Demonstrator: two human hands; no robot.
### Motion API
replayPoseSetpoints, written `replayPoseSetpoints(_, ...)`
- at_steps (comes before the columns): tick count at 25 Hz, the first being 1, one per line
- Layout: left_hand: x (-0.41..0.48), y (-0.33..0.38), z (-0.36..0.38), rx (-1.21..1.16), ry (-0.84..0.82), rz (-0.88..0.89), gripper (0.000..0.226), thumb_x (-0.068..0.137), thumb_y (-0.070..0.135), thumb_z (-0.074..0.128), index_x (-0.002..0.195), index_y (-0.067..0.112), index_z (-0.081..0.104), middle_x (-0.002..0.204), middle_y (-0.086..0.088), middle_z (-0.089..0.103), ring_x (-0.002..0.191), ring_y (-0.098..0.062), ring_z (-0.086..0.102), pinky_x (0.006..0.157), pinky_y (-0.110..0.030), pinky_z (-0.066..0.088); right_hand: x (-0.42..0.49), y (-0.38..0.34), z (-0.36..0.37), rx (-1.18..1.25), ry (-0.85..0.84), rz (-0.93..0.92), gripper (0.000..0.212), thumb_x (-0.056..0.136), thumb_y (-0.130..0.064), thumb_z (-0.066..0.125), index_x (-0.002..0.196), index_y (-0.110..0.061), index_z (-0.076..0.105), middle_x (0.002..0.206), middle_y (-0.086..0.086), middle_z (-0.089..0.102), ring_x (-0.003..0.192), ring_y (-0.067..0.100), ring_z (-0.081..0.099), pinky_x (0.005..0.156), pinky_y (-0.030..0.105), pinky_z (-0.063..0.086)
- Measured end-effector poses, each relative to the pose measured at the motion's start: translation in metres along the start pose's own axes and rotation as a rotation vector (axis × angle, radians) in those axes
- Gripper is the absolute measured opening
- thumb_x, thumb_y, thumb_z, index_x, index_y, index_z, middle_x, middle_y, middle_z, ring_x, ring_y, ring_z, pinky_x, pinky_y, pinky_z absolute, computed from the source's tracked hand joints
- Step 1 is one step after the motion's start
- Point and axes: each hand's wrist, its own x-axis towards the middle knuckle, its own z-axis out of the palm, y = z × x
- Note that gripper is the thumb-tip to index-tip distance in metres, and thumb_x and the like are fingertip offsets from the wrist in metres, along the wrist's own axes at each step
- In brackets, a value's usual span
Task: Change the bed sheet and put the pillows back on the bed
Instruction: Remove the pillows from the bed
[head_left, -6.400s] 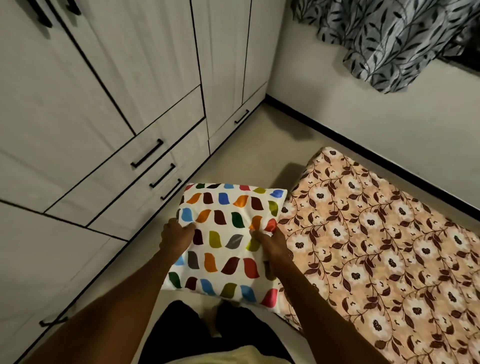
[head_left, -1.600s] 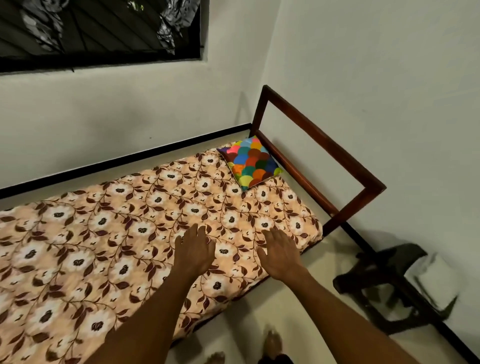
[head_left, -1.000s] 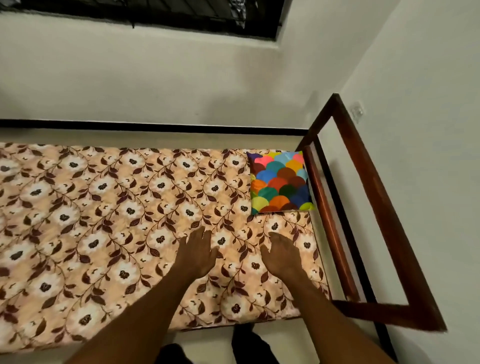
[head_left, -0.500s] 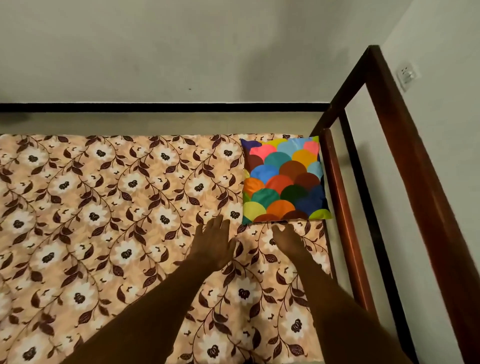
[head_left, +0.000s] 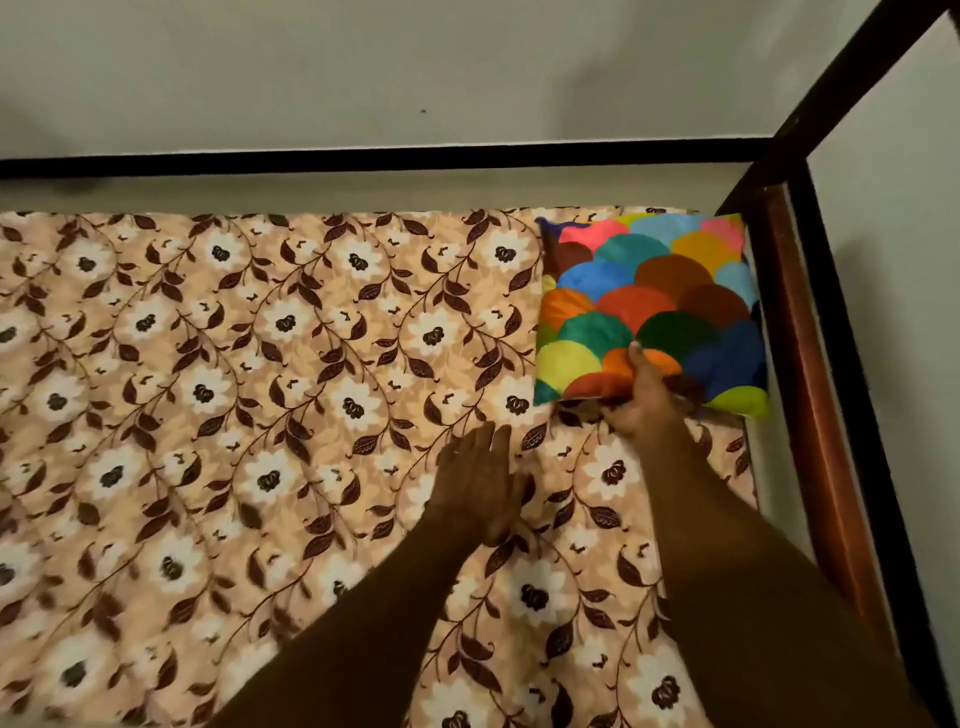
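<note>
A peach bed sheet (head_left: 260, 364) with white flowers and brown leaves covers the mattress. A square pillow (head_left: 670, 291) with multicoloured scales lies at the bed's far right corner, against the headboard. My right hand (head_left: 641, 402) grips the pillow's near edge, thumb on top and fingers underneath. To its left, my left hand (head_left: 480, 480) hovers flat over the sheet with fingers straight and holds nothing.
A dark wooden headboard frame (head_left: 810, 364) runs along the right side of the bed. A white wall (head_left: 363, 67) with a black skirting strip (head_left: 363, 156) stands behind the bed, with a narrow strip of floor between.
Both hands have moved forward over the sheet toward the pillow. My right hand has taken hold of the pillow's near edge. The view has tilted further down onto the bed.
</note>
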Motion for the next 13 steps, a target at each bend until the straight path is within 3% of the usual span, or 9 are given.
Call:
replayPoseSetpoints(3, -0.025, -0.008, -0.028, -0.080, 0.074, -0.035, 0.070, 0.107, 0.052, 0.034, 0.164, 0.018, 0.012, 0.171, -0.009, 0.016, 0.157, -0.027, 0.020, 0.126, -0.055, 0.022, -0.076, -0.017, 0.034, -0.062, 0.005, -0.063, 0.041, 0.092, -0.043, 0.076, 0.111, -0.018, 0.051, 0.103, 0.009, 0.060, 0.089, 0.033, 0.063, 0.092, 0.063, 0.056)
replayPoseSetpoints(6, -0.056, -0.016, -0.074, -0.125, 0.158, -0.101, 0.069, 0.107, 0.052, 0.032, 0.164, 0.017, 0.013, 0.172, -0.010, 0.014, 0.157, -0.028, 0.019, 0.125, -0.056, 0.025, -0.140, -0.005, 0.040, -0.130, -0.027, -0.120, 0.021, 0.096, -0.040, 0.072, 0.101, -0.022, 0.061, 0.108, 0.008, 0.070, 0.095, 0.030, 0.069, 0.096, 0.055, 0.057)
replayPoseSetpoints(9, -0.108, -0.025, -0.139, -0.178, 0.272, -0.127, 0.067, 0.108, 0.053, 0.030, 0.164, 0.018, 0.017, 0.172, -0.009, 0.014, 0.157, -0.028, 0.021, 0.123, -0.055, 0.029, -0.223, 0.016, 0.037, -0.214, -0.119, -0.101, 0.037, 0.092, -0.036, 0.077, 0.121, -0.016, 0.067, 0.108, 0.010, 0.075, 0.099, 0.033, 0.073, 0.091, 0.056, 0.060)
replayPoseSetpoints(13, -0.180, -0.044, -0.200, -0.287, 0.365, -0.119, 0.065, 0.107, 0.054, 0.031, 0.163, 0.022, 0.021, 0.171, -0.007, 0.019, 0.155, -0.028, 0.025, 0.121, -0.059, 0.029, -0.326, 0.051, 0.038, -0.354, -0.242, -0.087, 0.027, 0.087, -0.026, 0.083, 0.109, -0.013, 0.072, 0.104, 0.012, 0.078, 0.094, 0.031, 0.074, 0.080, 0.044, 0.061)
